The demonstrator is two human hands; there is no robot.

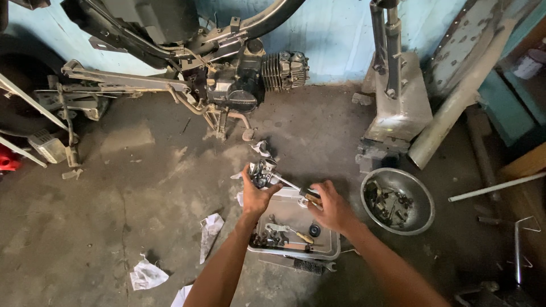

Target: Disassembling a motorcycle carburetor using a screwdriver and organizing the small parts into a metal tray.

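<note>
My left hand grips a small metal carburetor held above a shallow metal tray. My right hand holds a screwdriver by its handle, with the shaft reaching up-left into the carburetor. The tray lies on the floor under both hands and holds several small parts and tools.
A stripped motorcycle frame with its engine stands at the back. A steel bowl of small parts sits right of the tray. A metal stand and a pipe lie at the right. Crumpled paper scraps dot the concrete floor.
</note>
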